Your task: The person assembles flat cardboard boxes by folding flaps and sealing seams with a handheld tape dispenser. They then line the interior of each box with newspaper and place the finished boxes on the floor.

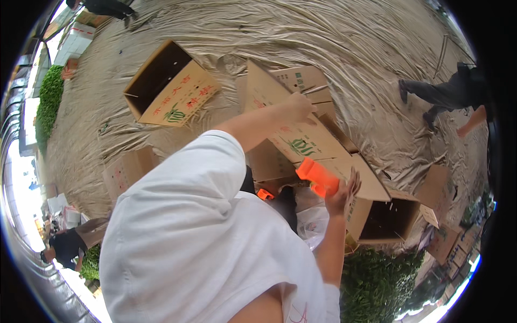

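Note:
A tan cardboard box (280, 129) with green and red print stands tilted in front of me, its flaps spread. My left hand (298, 109) is at the box's upper edge, with its fingers bent and closed on the cardboard. My right hand (340, 195) is at the near right end of the same box. It holds a bright orange tape dispenser (319, 175), while its fingers reach up against the box's flap. The palm and part of the grip are hidden behind the dispenser.
Open cardboard boxes stand at far left (188, 89) and near right (396, 220). Another orange object (264, 194) lies by my legs. Green leafy heaps (377, 285) are at lower right and far left. A wrinkled beige sheet (371, 48) covers the ground. Other people stand around the sides.

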`<state>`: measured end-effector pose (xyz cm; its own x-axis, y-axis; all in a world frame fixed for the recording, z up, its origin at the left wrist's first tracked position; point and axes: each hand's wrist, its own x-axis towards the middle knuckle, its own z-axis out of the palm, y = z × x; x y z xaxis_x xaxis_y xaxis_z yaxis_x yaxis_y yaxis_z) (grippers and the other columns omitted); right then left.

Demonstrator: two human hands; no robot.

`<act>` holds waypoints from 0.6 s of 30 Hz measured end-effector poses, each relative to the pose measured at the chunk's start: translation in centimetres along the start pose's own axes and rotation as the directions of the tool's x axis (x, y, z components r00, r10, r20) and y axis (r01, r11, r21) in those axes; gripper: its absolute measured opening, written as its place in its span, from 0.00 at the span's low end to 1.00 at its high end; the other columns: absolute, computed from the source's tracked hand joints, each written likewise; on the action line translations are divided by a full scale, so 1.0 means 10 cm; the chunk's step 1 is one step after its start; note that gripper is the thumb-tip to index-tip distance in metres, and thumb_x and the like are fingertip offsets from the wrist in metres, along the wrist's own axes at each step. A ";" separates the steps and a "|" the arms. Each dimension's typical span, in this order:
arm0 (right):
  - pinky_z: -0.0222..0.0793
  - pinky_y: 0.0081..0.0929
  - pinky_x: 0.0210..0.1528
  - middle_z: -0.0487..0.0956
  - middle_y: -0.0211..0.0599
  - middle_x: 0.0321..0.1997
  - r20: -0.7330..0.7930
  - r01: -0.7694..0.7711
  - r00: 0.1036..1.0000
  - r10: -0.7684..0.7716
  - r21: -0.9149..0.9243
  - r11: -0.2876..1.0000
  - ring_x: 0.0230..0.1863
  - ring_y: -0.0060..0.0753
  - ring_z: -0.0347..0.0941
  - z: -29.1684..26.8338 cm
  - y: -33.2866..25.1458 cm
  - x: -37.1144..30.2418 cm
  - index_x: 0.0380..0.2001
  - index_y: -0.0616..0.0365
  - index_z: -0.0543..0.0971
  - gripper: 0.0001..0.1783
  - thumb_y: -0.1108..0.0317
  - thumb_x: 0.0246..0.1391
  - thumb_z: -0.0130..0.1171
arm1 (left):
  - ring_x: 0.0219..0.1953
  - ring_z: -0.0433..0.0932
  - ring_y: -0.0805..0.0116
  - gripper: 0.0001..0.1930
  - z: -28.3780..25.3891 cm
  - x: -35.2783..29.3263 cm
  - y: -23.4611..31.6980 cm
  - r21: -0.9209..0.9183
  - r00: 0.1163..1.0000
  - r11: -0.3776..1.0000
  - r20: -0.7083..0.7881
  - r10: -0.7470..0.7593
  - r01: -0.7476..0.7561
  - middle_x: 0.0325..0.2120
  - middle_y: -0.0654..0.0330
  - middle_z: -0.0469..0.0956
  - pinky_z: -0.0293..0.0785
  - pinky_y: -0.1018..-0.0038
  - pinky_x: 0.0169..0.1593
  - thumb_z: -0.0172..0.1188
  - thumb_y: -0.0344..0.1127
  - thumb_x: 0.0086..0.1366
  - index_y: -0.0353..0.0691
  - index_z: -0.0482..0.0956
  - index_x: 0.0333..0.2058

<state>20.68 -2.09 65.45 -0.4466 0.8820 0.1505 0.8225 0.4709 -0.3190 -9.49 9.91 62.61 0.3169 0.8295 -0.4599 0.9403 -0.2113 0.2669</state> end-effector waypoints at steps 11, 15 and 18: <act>0.28 0.56 0.68 0.54 0.40 0.68 0.518 0.238 0.808 -0.279 0.147 0.960 0.69 0.44 0.44 0.78 -0.50 -0.13 0.25 0.60 0.76 0.18 0.57 0.34 0.67 | 0.47 0.73 0.58 0.21 0.70 -0.75 -0.77 -0.537 0.935 0.824 0.353 0.023 0.182 0.46 0.56 0.75 0.68 0.64 0.48 0.59 0.50 0.57 0.43 0.80 0.44; 0.33 0.58 0.67 0.56 0.45 0.66 0.451 0.403 0.794 -0.407 0.109 0.908 0.68 0.50 0.45 0.64 -1.07 -0.16 0.25 0.57 0.74 0.08 0.65 0.43 0.57 | 0.36 0.79 0.62 0.21 1.31 -1.14 -0.80 -0.512 0.897 0.770 0.407 -0.173 0.381 0.37 0.56 0.80 0.74 0.68 0.40 0.57 0.53 0.57 0.44 0.82 0.40; 0.36 0.56 0.66 0.50 0.48 0.68 0.402 0.246 0.877 -0.264 0.095 0.965 0.68 0.59 0.40 0.56 -1.30 0.06 0.30 0.58 0.75 0.11 0.62 0.45 0.56 | 0.38 0.78 0.59 0.26 1.45 -1.37 -0.52 -0.501 0.947 0.847 0.321 -0.012 0.180 0.36 0.54 0.80 0.72 0.67 0.43 0.53 0.60 0.59 0.42 0.81 0.41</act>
<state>7.76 -7.81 64.39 -0.7499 0.6420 -0.1597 0.6498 0.6696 -0.3596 -16.92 -7.82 55.21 0.3291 0.6223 -0.7102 0.7909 0.2292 0.5673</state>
